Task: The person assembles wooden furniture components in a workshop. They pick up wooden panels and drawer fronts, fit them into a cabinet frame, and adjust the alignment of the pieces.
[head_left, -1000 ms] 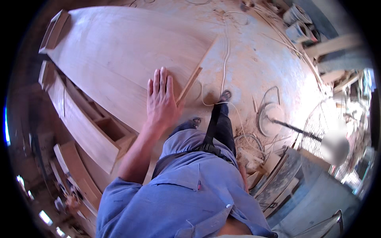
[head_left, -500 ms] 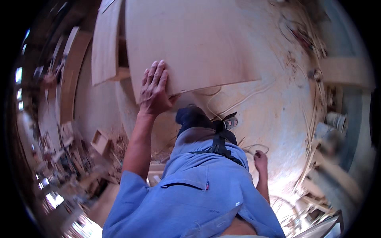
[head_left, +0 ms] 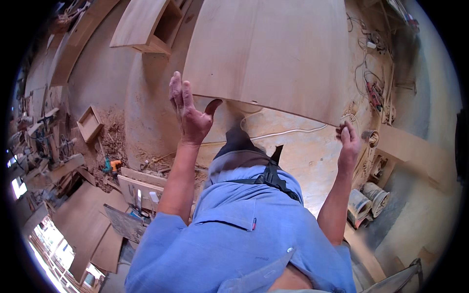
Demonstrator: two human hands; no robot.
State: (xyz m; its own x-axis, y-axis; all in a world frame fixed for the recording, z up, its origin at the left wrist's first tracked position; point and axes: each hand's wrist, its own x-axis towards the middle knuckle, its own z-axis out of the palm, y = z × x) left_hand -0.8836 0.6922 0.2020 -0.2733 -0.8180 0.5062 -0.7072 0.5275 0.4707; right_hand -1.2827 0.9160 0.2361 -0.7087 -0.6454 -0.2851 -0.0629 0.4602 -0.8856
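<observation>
A broad, pale wooden panel (head_left: pixel 268 53) fills the upper middle of the head view, its near edge slanting down toward the right. At its near left corner is my left hand (head_left: pixel 193 117), fingers stretched up and thumb spread away, with nothing held in it. Whether that hand touches the panel's edge, I cannot tell. My right hand (head_left: pixel 348 144) is closed at the near right corner, fingertips on the panel's edge. What lies under the panel is mostly hidden.
Left of the panel stands an open-sided wooden box (head_left: pixel 146 24). A small wooden tray (head_left: pixel 90 124) and an orange-and-teal power tool (head_left: pixel 111 165) lie among shavings at left. At right are a red power tool (head_left: pixel 375 96), cords and buckets (head_left: pixel 359 204). A pale hose (head_left: pixel 293 131) crosses the floor.
My left hand has come off the panel's top face to its corner. My right hand has risen from beside my body to the panel's right corner. The panel appears shifted right in view.
</observation>
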